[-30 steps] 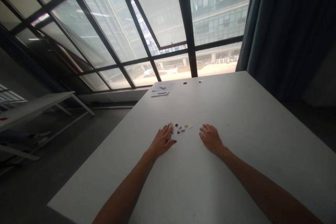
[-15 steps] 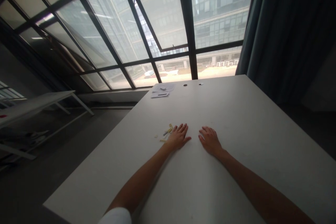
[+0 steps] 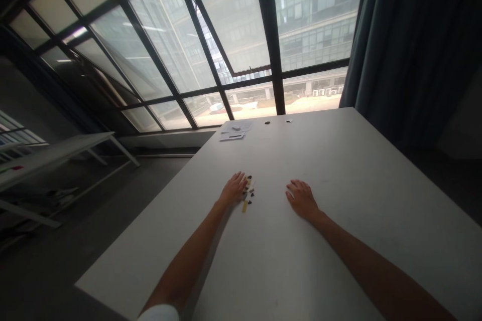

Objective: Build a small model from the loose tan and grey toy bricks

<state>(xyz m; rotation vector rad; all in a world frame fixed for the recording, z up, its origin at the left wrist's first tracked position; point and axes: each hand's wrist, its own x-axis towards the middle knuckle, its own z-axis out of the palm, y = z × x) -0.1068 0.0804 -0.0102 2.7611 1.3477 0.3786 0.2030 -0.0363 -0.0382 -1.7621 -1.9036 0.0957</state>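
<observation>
My left hand (image 3: pixel 233 189) lies palm down on the white table (image 3: pixel 324 155), fingers stretched out. Small loose pieces (image 3: pixel 249 188), black, yellowish and pale, lie against its right side; the hand hides some of them. One flat yellow piece (image 3: pixel 244 206) sits nearest to me, beside a small black piece (image 3: pixel 249 202). Across a gap to the right, my right hand (image 3: pixel 301 197) rests on the tabletop with its fingers slightly bent and apart. It holds nothing. What kind the small pieces are is too small to tell.
Papers (image 3: pixel 233 133) with a dark pen-like item lie at the table's far left corner. Two small round spots (image 3: pixel 267 123) are near the far edge. Windows stand beyond, a dark curtain (image 3: pixel 406 50) at right, another table (image 3: pixel 71 148) at left.
My left hand has moved left across the small pieces. They now show on its right side, with black ones visible, instead of on its left. My right hand has stayed put.
</observation>
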